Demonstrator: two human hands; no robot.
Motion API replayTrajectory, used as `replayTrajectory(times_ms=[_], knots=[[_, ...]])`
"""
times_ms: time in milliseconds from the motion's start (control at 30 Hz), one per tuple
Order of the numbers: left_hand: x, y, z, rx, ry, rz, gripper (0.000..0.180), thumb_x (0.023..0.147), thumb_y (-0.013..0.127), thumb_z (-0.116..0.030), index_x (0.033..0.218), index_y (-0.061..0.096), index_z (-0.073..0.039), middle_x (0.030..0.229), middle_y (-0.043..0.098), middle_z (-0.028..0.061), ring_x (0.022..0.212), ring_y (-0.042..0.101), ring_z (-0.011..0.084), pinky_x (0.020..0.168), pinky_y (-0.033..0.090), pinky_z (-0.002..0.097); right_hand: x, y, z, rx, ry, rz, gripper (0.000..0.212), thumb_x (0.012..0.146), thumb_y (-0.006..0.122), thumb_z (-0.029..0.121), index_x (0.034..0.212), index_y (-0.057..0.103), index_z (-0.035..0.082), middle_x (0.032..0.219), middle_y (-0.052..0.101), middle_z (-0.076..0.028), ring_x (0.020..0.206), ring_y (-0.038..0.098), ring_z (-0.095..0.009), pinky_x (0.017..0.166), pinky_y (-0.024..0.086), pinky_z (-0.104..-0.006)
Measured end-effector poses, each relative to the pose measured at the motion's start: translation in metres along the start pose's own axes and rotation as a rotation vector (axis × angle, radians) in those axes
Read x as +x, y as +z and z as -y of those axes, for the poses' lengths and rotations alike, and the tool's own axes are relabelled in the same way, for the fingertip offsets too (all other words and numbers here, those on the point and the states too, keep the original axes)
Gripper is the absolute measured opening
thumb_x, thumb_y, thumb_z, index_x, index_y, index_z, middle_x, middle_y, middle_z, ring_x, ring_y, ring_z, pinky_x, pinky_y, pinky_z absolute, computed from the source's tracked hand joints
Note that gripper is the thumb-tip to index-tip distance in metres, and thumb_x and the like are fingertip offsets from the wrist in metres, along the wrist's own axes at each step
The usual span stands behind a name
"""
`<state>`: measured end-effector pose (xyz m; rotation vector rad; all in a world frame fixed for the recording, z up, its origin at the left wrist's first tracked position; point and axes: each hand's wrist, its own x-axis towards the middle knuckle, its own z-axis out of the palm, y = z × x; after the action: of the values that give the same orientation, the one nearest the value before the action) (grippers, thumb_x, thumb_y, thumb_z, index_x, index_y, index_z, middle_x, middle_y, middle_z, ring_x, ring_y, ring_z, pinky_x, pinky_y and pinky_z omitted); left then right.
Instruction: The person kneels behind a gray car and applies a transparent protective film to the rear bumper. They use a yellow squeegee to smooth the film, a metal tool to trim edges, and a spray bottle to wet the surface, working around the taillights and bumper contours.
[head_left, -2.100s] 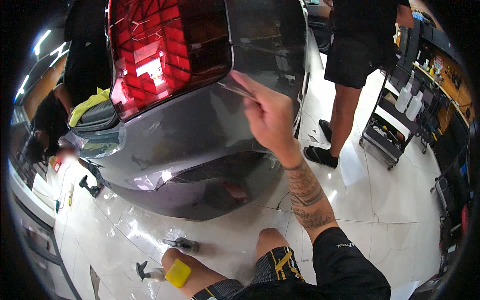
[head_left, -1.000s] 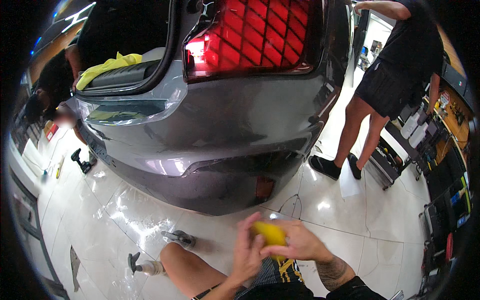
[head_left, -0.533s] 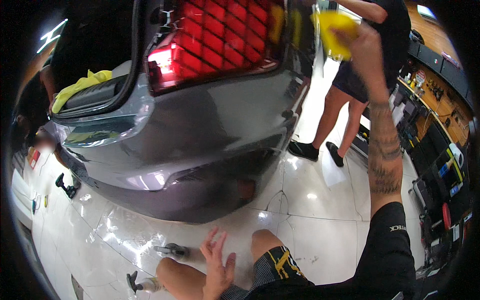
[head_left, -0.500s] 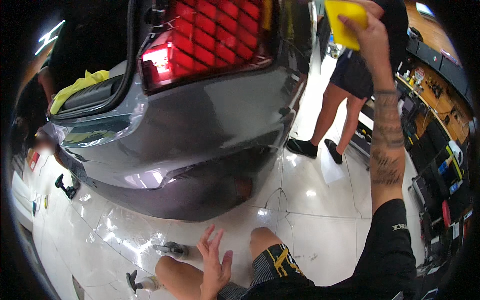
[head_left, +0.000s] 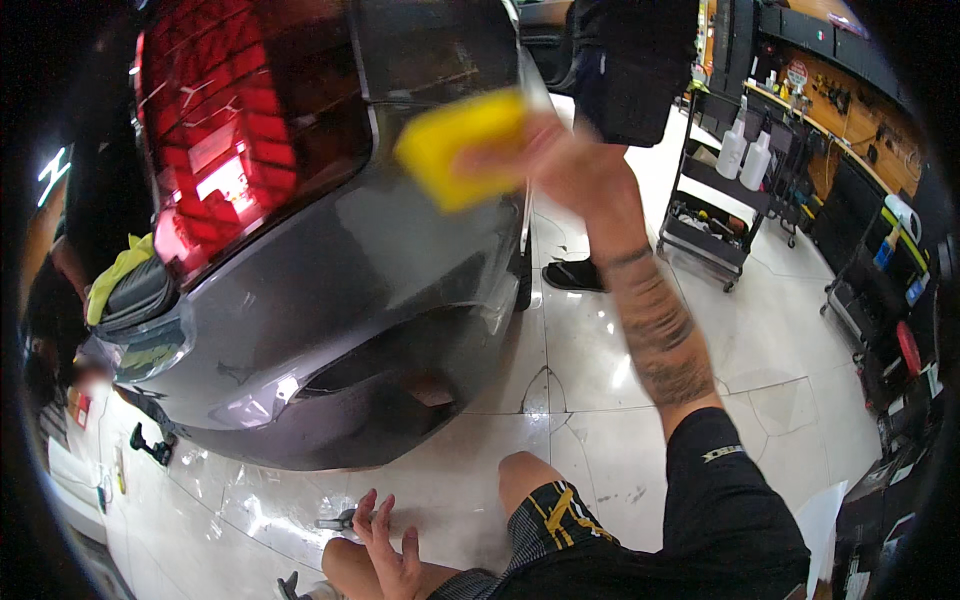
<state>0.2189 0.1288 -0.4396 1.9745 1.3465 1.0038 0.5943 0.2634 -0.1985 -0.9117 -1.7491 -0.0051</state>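
Observation:
My right hand [head_left: 565, 165] grips a flat yellow squeegee [head_left: 455, 150], both blurred by motion. It is held up by the rear corner of a dark grey car, right of the red tail light [head_left: 225, 130]; whether it touches the car I cannot tell. Glossy reflections run over the grey bumper [head_left: 330, 300], and wrinkled clear film [head_left: 160, 345] shows at its left part. Low over my thigh, my left hand [head_left: 388, 545] is open and holds nothing. Behind it on the floor is a partly hidden spray bottle [head_left: 340, 520].
Another spray bottle [head_left: 295, 588] stands at the lower edge. A yellow cloth [head_left: 120, 275] lies at the trunk opening. Beyond the car stands a person [head_left: 625, 90]. To the right are a black cart [head_left: 710, 205] with white bottles [head_left: 755, 160] and a cluttered bench [head_left: 840, 145].
My right hand has swung left and down with the squeegee, toward the car's corner. My view has shifted, and the cart has come into sight. My left hand stays open.

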Motion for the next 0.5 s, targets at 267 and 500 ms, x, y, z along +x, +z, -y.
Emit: replayTrajectory(times_ms=[267,500], knots=[[-0.032,-0.032,0.08,0.178,0.041,-0.075,0.05,0.09,0.056,-0.038,0.123,0.056,-0.001,0.133,0.044,0.0239,0.129,0.038,0.0372,0.107,0.03,0.0464,-0.064,-0.02,-0.085,0.391,0.444,-0.625,0.027,0.088,0.069,0.022,0.103,0.065,0.0,0.092,0.07,-0.01,0.078,0.069,-0.017,0.072,0.058,-0.0296],[0.006,-0.008,0.037,0.272,-0.011,0.076,0.039,0.088,0.056,-0.029,0.114,0.06,0.0,0.125,0.049,0.0241,0.124,0.043,0.0399,0.103,0.033,0.0479,-0.06,0.105,0.014,0.382,-0.098,-0.192,0.025,0.074,0.077,0.015,0.09,0.065,0.001,0.083,0.065,-0.016,0.077,0.064,-0.032,0.072,0.05,-0.0408]])
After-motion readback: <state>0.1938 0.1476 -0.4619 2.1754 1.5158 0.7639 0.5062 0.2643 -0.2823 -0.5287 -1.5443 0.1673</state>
